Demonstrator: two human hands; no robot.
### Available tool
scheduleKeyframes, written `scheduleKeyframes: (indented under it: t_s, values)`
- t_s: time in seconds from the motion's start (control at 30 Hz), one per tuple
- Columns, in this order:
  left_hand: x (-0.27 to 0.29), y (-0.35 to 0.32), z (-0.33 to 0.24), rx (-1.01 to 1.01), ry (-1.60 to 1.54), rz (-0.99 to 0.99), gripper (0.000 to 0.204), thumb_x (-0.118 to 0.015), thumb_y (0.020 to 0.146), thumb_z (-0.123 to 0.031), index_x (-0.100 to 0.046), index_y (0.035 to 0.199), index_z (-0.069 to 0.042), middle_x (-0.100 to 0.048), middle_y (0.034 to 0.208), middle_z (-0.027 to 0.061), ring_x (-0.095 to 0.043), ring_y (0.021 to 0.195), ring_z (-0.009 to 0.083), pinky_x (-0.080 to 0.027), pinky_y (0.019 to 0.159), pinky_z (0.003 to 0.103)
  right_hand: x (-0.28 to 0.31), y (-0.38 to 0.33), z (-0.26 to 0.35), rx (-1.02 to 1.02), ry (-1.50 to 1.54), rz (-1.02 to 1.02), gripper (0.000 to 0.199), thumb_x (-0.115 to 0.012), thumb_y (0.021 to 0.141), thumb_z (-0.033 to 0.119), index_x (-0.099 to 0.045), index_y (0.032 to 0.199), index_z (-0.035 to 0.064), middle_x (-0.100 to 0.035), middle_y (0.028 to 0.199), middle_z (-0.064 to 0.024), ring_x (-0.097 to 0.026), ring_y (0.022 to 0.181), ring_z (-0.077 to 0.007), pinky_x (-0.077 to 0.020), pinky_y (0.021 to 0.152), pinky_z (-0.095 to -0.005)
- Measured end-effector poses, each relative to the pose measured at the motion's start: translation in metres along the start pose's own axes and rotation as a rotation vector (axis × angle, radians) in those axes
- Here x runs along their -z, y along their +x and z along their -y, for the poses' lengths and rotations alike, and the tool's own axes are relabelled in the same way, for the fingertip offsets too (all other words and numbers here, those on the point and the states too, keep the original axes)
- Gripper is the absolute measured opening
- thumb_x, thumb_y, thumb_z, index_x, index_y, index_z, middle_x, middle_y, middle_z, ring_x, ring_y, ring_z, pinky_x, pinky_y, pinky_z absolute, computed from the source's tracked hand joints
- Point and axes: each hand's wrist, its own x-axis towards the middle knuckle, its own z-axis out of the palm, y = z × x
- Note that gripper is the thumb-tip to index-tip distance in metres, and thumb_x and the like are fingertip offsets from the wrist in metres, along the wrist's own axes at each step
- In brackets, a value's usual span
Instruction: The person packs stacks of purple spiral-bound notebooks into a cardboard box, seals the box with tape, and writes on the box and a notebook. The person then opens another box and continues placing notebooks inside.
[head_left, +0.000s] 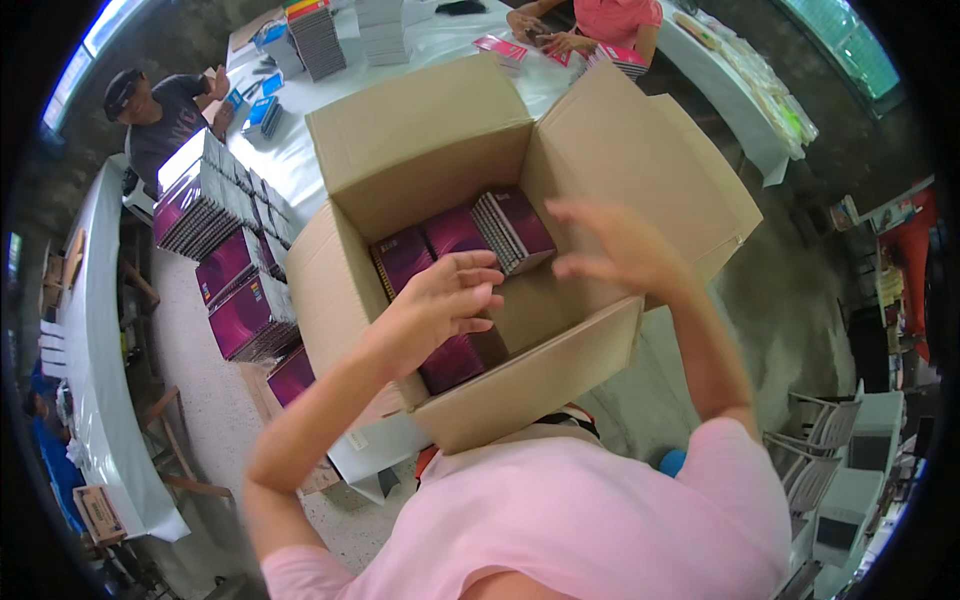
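An open cardboard box (pixel 420 115) stands right in front of me with its flaps folded out. Inside, purple spiral-bound notebooks (pixel 520 228) lie in stacks along the far and left sides, and another purple stack (pixel 452 365) shows in the near left corner. Above the left part of the box hovers my left hand (pixel 450 295), fingers apart and holding nothing; it hides some of the notebooks. My right hand (pixel 610 245), a little blurred, is over the box's right side near the rightmost stack. Its fingers are spread with nothing between them.
Tall wrapped stacks of purple notebooks (pixel 240 290) stand left of the box. A covered table (pixel 290 170) behind bears book piles (pixel 380 30). One person (pixel 165 120) is at far left, another (pixel 620 20) at the back. White chairs (pixel 820 440) stand right.
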Motion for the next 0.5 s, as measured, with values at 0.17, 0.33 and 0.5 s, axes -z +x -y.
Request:
scheduleKeyframes:
  t_s: [0.17,0.33,0.5]
  values:
    - [-0.006,0.115,0.089,0.572,-0.127,-0.186,0.077,-0.068,0.079,-0.045,-0.034,0.134,-0.005,-0.039,0.132,0.0146,-0.041,0.121,0.0257,-0.035,0.101,0.041,-0.002,-0.086,-0.025,0.207,-0.027,0.095,0.065,-0.072,0.071,0.037,-0.051,0.123,0.0043,-0.058,0.114,-0.013,-0.056,0.106,-0.0285,-0.0361,0.1,-0.0426]
    - [-0.029,0.176,0.16,0.484,-0.347,-0.378,0.099,-0.069,0.066,-0.064,-0.029,0.137,-0.009,-0.032,0.133,0.0133,-0.031,0.125,0.0281,-0.026,0.106,0.041,-0.051,-0.102,-0.048,0.312,-0.171,-0.173,0.054,-0.072,0.066,0.031,-0.059,0.11,0.0026,-0.057,0.08,-0.0069,-0.059,0.081,-0.021,-0.0383,0.094,-0.0391]
    - [-0.005,0.232,0.202,0.097,-0.486,-0.281,0.088,-0.054,0.073,-0.072,-0.035,0.137,-0.013,-0.036,0.139,0.009,-0.029,0.129,0.0254,-0.02,0.108,0.041,-0.059,-0.098,-0.063,0.443,-0.122,-0.282,0.035,-0.063,0.071,0.024,-0.062,0.099,0.0015,-0.051,0.07,-0.0039,-0.055,0.071,-0.018,-0.0398,0.089,-0.0372]
